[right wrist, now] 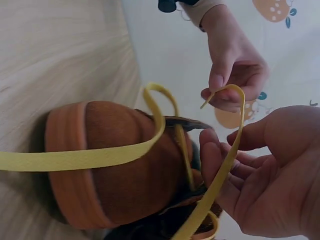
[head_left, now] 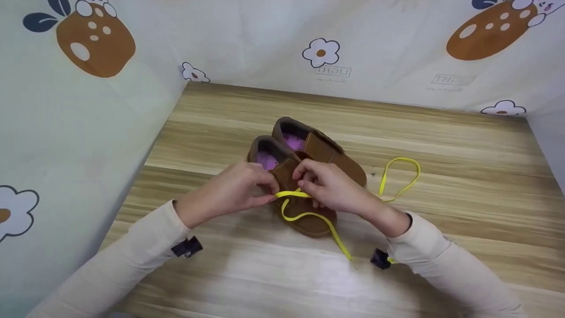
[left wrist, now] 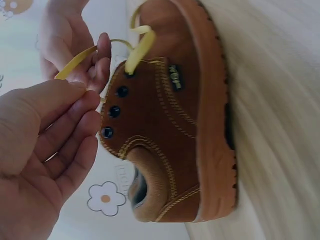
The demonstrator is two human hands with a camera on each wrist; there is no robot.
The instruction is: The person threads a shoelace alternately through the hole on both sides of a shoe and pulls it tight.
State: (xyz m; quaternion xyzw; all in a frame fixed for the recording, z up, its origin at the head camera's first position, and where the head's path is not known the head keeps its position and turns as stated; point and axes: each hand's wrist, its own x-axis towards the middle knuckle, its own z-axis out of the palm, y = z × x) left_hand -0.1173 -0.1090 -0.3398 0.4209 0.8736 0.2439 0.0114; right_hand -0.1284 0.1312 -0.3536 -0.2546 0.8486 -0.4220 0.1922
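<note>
A brown shoe [head_left: 309, 221] with a pink insole stands on the wooden table, toe towards the lower right. Its yellow lace [head_left: 318, 215] runs through the eyelet nearest the toe; further eyelets [left wrist: 114, 111] on that side show dark and unlaced. Above the shoe's opening, my left hand [head_left: 238, 187] pinches one end of the lace between thumb and forefinger. My right hand [head_left: 335, 185] hovers over the lacing flaps with loosely bent fingers. In the right wrist view, the lace passes across its fingers, and thumb and fingertips stand apart.
A second brown shoe [head_left: 340, 159] stands close behind the first. A loop of yellow lace [head_left: 417, 170] lies on the wooden table [head_left: 463, 185] to the right. Pale printed cloth walls [head_left: 265, 48] border the table at the back and sides.
</note>
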